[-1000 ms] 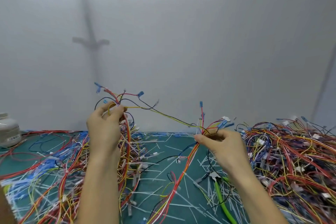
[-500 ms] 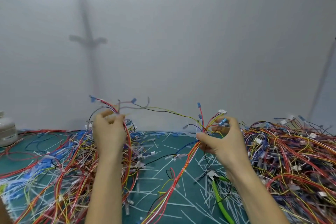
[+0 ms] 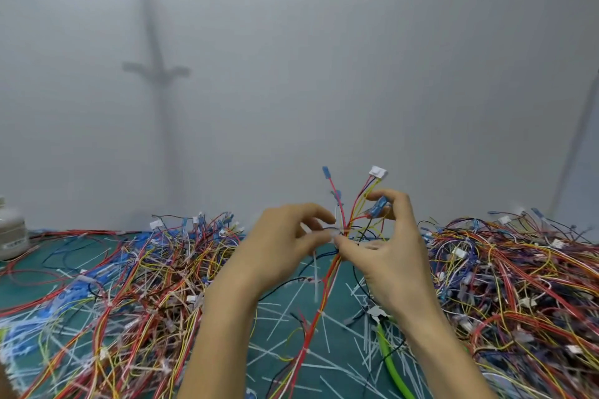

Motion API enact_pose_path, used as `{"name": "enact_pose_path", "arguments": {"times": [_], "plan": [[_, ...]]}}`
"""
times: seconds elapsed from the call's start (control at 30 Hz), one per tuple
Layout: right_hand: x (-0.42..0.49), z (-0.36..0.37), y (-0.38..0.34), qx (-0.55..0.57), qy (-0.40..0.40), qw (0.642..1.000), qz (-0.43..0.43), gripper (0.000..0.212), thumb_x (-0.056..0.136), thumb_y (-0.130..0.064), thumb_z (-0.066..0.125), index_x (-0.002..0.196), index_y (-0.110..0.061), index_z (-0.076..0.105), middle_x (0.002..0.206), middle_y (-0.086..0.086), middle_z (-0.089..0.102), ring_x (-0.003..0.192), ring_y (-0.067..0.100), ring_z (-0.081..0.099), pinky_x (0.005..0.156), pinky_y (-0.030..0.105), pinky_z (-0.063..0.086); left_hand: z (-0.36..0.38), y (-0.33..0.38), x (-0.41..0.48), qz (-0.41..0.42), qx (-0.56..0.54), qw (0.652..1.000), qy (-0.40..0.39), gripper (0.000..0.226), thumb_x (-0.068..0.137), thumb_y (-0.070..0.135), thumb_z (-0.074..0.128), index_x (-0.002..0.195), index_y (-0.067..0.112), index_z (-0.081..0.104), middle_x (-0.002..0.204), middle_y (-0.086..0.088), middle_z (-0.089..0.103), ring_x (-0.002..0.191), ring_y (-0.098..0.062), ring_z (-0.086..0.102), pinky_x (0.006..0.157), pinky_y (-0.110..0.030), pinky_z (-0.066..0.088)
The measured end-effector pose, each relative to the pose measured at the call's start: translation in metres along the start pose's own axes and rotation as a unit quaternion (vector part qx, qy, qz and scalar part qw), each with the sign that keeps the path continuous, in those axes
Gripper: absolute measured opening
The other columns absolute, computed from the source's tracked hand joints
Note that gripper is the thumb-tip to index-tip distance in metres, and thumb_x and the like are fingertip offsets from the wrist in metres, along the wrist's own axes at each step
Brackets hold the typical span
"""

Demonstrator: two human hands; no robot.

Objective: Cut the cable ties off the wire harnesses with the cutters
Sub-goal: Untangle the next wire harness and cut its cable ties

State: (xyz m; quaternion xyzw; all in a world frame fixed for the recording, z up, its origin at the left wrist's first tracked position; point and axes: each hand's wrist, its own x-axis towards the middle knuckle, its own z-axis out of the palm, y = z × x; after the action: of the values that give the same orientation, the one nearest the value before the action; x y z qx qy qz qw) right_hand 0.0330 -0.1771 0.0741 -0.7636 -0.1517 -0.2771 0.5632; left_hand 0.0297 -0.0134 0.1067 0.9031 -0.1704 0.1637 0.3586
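Harness (image 3: 327,282) in hand is up off the mat (image 3: 81,256), centre frame, between both hands, its lower run trailing down onto the bench. Top end fans out: white connector (image 3: 377,172), blue terminal (image 3: 325,172), loose red/yellow leads. Left hand (image 3: 278,253) has its fingers curled, thumb and forefinger pinching the bundle right at the neck of the fan. Right hand (image 3: 395,256) grips the same spot from the other side, thumb pressed on the wires, index hooked over a second blue terminal (image 3: 377,206). The hands almost touch, probably to spread the leads and expose a tie. A white stub (image 3: 337,215) sticks up at the pinch and looks like a tie tail, but it's too blurred to confirm. More ties show down the trailing run, e.g. (image 3: 319,312). No tool in either hand. The green-handled thing (image 3: 390,356) on the mat just under the right wrist is likely the cutters, parked within reach of that hand. So this is locate/inspect, with no cut set up yet. Cut tie offcuts (image 3: 291,304) litter the mat below. Tangled pile on the left (image 3: 129,285), a denser one on the right (image 3: 518,285); can't tell which is done stock. White container (image 3: 9,230) at the far left edge.
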Motion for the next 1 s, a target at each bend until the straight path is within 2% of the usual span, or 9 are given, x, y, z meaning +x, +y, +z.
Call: {"name": "enact_pose_path", "arguments": {"times": [0.17, 0.33, 0.47, 0.57, 0.63, 0.7, 0.8, 0.9, 1.0], "plan": [[-0.003, 0.005, 0.001, 0.005, 0.038, 0.999, 0.027, 0.089, 0.065, -0.03, 0.089, 0.128, -0.052, 0.03, 0.109, -0.013, 0.051, 0.078, 0.009, 0.066, 0.062, 0.016, 0.043, -0.015, 0.005, -0.003, 0.065, -0.04, 0.985, 0.152, 0.012, 0.087, 0.013, 0.072, 0.09, 0.022, 0.079, 0.088, 0.006, 0.067, 0.064, -0.003, 0.064, 0.062, -0.007, 0.042], [-0.003, 0.009, 0.006, 0.006, 0.075, 0.996, 0.051, 0.103, 0.064, -0.03, 0.091, 0.141, -0.041, 0.023, 0.107, -0.011, 0.051, 0.095, 0.011, 0.057, 0.07, 0.022, 0.04, -0.026, 0.01, -0.008, 0.086, -0.081, 0.972, 0.204, 0.02, 0.089, 0.006, 0.068, 0.086, 0.025, 0.075, 0.085, 0.008, 0.065, 0.067, -0.006, 0.066, 0.062, -0.008, 0.042], [-0.002, 0.01, 0.008, -0.008, 0.071, 0.993, 0.089, 0.097, 0.064, -0.035, 0.09, 0.139, -0.036, 0.029, 0.104, -0.008, 0.053, 0.095, 0.015, 0.056, 0.076, 0.029, 0.041, -0.033, 0.012, -0.012, 0.076, -0.135, 0.955, 0.252, 0.03, 0.092, 0.006, 0.064, 0.083, 0.034, 0.068, 0.084, 0.001, 0.068, 0.071, -0.011, 0.068, 0.071, -0.028, 0.055], [-0.002, 0.01, 0.007, 0.001, 0.031, 0.989, 0.143, 0.083, 0.067, -0.036, 0.088, 0.132, -0.034, 0.037, 0.087, -0.01, 0.065, 0.086, 0.001, 0.059, 0.07, 0.02, 0.042, -0.03, 0.018, -0.013, 0.065, -0.173, 0.944, 0.272, 0.028, 0.093, 0.008, 0.062, 0.083, 0.034, 0.069, 0.084, -0.003, 0.068, 0.075, -0.016, 0.07, 0.079, -0.042, 0.056], [-0.001, 0.011, 0.006, 0.061, -0.01, 0.98, 0.192, 0.073, 0.073, -0.029, 0.085, 0.129, -0.031, 0.04, 0.078, -0.006, 0.074, 0.083, 0.009, 0.068, 0.08, 0.033, 0.054, -0.026, 0.021, -0.011, 0.059, -0.188, 0.943, 0.267, 0.024, 0.094, 0.009, 0.061, 0.085, 0.03, 0.069, 0.082, -0.002, 0.068, 0.074, -0.015, 0.069, 0.08, -0.043, 0.057], [0.0, 0.011, 0.002, 0.152, -0.052, 0.957, 0.241, 0.07, 0.076, -0.016, 0.082, 0.131, -0.029, 0.041, 0.079, -0.004, 0.076, 0.077, 0.022, 0.073, 0.078, 0.045, 0.061, -0.023, 0.023, -0.009, 0.049, -0.196, 0.947, 0.248, 0.021, 0.095, 0.009, 0.059, 0.086, 0.025, 0.069, 0.078, 0.003, 0.067, 0.068, -0.012, 0.066, 0.078, -0.04, 0.058], [0.002, 0.005, -0.005, 0.273, -0.106, 0.916, 0.275, 0.06, 0.082, -0.005, 0.073, 0.131, -0.021, 0.043, 0.09, 0.004, 0.078, 0.07, 0.023, 0.072, 0.056, 0.03, 0.058, -0.02, 0.02, -0.005, 0.006, -0.2, 0.958, 0.207, 0.022, 0.096, 0.01, 0.055, 0.081, 0.022, 0.065, 0.063, 0.016, 0.06, 0.058, -0.006, 0.054, 0.067, -0.027, 0.055], [0.006, -0.007, -0.01, 0.386, -0.176, 0.855, 0.297, 0.03, 0.087, -0.017, 0.059, 0.116, -0.009, 0.052, 0.1, 0.009, 0.076, 0.075, 0.022, 0.07, 0.053, 0.025, 0.05, -0.017, 0.014, -0.004, -0.026, -0.173, 0.967, 0.186, 0.022, 0.095, 0.027, 0.06, 0.075, 0.025, 0.068, 0.072, -0.012, 0.062, 0.059, -0.013, 0.047, 0.062, -0.027, 0.042], [0.008, -0.013, -0.012, 0.527, -0.205, 0.753, 0.337, 0.033, 0.087, -0.022, 0.045, 0.116, -0.008, 0.05, 0.103, 0.021, 0.071, 0.072, 0.028, 0.067, 0.054, 0.028, 0.052, -0.015, 0.014, -0.003, -0.013, -0.184, 0.964, 0.19, 0.025, 0.095, 0.032, 0.061, 0.073, 0.026, 0.072, 0.075, -0.021, 0.059, 0.057, -0.008, 0.046, 0.056, -0.014, 0.043]]}}
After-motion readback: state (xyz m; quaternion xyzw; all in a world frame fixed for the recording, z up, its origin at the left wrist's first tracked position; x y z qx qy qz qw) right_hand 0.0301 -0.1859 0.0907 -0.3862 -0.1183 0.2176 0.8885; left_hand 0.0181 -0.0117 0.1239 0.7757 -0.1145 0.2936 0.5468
